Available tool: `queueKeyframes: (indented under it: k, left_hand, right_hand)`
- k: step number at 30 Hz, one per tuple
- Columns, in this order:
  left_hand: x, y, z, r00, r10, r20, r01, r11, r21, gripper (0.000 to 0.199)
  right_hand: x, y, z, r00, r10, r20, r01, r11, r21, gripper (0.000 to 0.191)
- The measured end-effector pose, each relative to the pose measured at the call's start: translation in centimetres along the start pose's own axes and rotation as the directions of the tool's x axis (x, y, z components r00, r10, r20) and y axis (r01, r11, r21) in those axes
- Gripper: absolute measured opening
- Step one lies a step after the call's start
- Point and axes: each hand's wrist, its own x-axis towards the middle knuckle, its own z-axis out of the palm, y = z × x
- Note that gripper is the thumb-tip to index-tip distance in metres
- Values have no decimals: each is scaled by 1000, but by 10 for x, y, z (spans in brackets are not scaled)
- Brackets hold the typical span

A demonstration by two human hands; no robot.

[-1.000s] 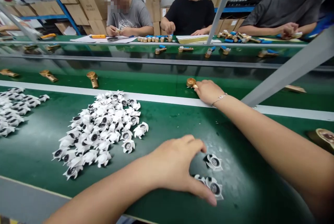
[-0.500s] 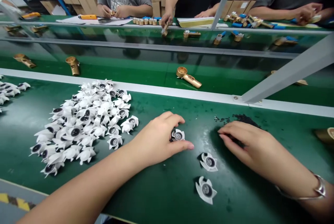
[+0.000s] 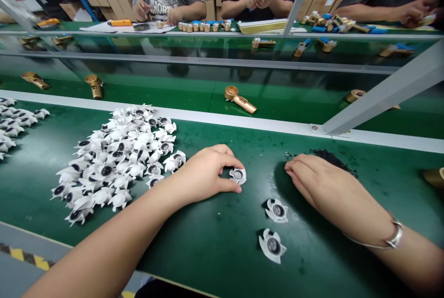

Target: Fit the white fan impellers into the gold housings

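My left hand (image 3: 208, 173) holds a white fan wheel (image 3: 237, 176) between thumb and fingers, its dark hub facing up, low over the green table. My right hand (image 3: 315, 177) has its fingertips pinched together beside the small black pieces (image 3: 333, 160); whatever they may hold is too small to make out. Two more fan wheels, one (image 3: 276, 210) behind the other (image 3: 272, 245), lie between my hands, nearer the front. A large heap of white fan wheels (image 3: 121, 154) sits left of my left hand.
Beyond a pale rail (image 3: 270, 127), gold-coloured handles (image 3: 241, 100) lie on a green belt. A slanted metal post (image 3: 381, 90) rises at right. A gold part (image 3: 434, 176) is at the right edge. People work across the line.
My left thumb and fingers have closed in on the fan wheel. My right hand has shifted slightly left, fingertips still together. The gold handle on the belt moved left.
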Motion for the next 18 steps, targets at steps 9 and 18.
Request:
queueKeyframes:
  k: [9, 18]
  left_hand:
    - [-9, 24, 20, 994, 61, -96, -85, 957, -279, 29]
    - [-15, 27, 28, 987, -27, -157, -59, 853, -518, 37]
  right_hand:
    - [33, -53, -26, 988, 157, 11, -129, 769, 626, 12]
    - [38, -63, -28, 985, 169, 28, -142, 715, 684, 12]
